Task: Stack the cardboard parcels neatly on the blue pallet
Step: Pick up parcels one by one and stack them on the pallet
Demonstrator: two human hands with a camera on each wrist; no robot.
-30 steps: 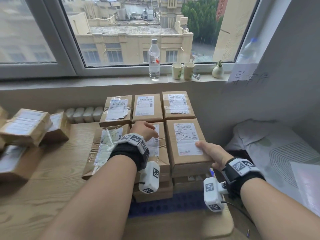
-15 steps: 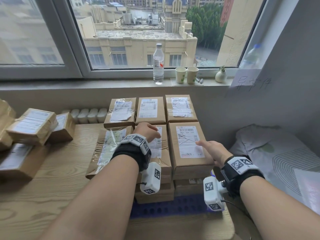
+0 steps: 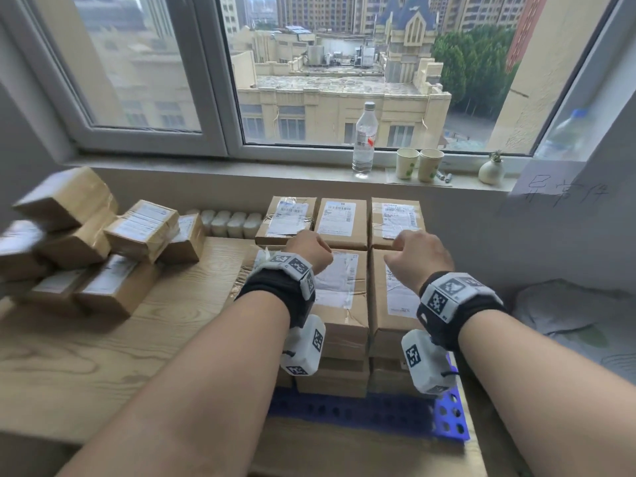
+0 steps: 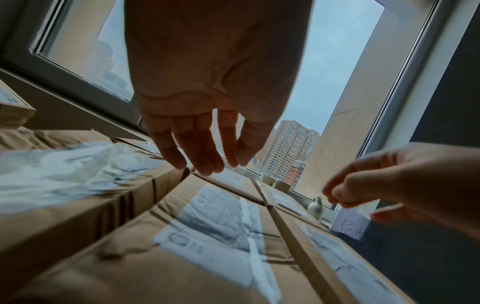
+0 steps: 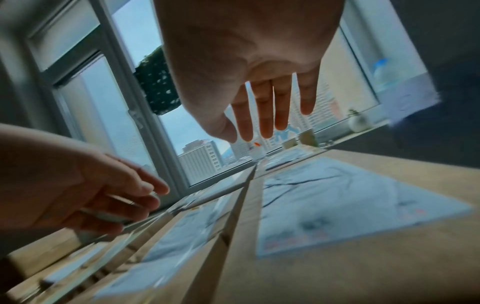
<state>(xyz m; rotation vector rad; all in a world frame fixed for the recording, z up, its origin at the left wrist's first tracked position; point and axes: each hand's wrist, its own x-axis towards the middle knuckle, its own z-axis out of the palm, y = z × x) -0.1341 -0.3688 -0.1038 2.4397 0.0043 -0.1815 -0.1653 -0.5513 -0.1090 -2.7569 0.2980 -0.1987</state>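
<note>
Brown cardboard parcels with white labels stand stacked in two rows on the blue pallet (image 3: 378,418). My left hand (image 3: 315,251) hovers over the far end of the middle front parcel (image 3: 339,297), its fingers (image 4: 200,160) hanging straight and loose with nothing in them. My right hand (image 3: 413,251) hangs over the far end of the right front parcel (image 3: 395,304), fingers (image 5: 265,123) straight and spread, also empty. I cannot tell whether the left fingertips touch the cardboard. The back row (image 3: 339,218) lies just beyond both hands.
A loose heap of parcels (image 3: 103,242) lies on the wooden table (image 3: 103,356) at the left. A water bottle (image 3: 364,139), two paper cups (image 3: 418,163) and a small vase (image 3: 491,170) stand on the sill. A grey wall and bedding (image 3: 568,315) close the right side.
Both hands have come up off the front parcels and moved toward the back row. The right hand left the right parcel's edge and shifted left. The head view has tilted up.
</note>
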